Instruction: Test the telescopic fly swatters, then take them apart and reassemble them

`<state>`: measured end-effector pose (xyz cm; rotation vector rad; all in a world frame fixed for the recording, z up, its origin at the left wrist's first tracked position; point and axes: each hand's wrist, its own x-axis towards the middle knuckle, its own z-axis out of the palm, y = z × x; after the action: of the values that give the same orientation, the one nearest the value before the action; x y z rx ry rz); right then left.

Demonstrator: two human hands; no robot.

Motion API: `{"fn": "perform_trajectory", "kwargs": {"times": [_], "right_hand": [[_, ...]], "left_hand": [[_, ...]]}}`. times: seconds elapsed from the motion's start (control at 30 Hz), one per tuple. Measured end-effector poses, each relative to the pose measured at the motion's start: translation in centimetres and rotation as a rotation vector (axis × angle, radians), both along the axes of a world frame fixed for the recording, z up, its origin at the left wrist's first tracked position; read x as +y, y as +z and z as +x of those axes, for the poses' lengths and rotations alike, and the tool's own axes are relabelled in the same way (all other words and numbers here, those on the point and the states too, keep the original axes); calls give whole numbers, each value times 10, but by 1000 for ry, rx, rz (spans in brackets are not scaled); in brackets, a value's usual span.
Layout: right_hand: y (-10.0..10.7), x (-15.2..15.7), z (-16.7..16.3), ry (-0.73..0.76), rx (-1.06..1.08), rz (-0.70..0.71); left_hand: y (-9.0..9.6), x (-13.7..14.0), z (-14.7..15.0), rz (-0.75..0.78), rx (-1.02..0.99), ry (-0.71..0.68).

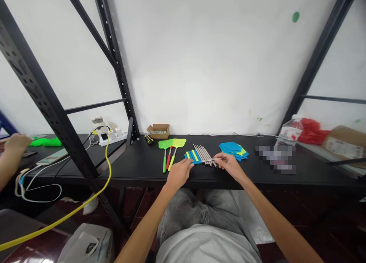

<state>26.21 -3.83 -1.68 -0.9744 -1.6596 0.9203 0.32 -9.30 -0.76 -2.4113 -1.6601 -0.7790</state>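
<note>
My left hand (pixel 180 173) is closed on a blue fly swatter handle (pixel 198 162) low over the front of the table. A thin metal rod (pixel 209 160) reaches from that handle's right end to my right hand (pixel 230 165), which pinches it between thumb and fingers. How deep the rod sits in the handle I cannot tell. Just beyond lie several blue and yellow handles (pixel 195 155) and a row of metal rods (pixel 203 152). Blue and yellow-green swatter heads (pixel 231 147) are piled right of the rods. Three whole fly swatters (pixel 169 156) lie to my left.
Behind the swatters are a small cardboard box (pixel 159 131) and a yellow-black tool (pixel 149 139). A plastic bottle (pixel 290 131) and red bag (pixel 312 130) stand right. A yellow cable (pixel 107 171) hangs by the left shelf post (pixel 61 112). Another person's hand (pixel 17 142) is far left.
</note>
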Motion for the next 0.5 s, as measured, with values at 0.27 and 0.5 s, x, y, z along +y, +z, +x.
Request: {"fn": "perform_trajectory", "kwargs": {"times": [0.27,0.5], "right_hand": [[0,0,0,-4,-94,63],[-1,1,0,-25,-136,95]], "left_hand": [[1,0,-2,12,-14,-34],[1,-1,-3,4,-22,-56]]}}
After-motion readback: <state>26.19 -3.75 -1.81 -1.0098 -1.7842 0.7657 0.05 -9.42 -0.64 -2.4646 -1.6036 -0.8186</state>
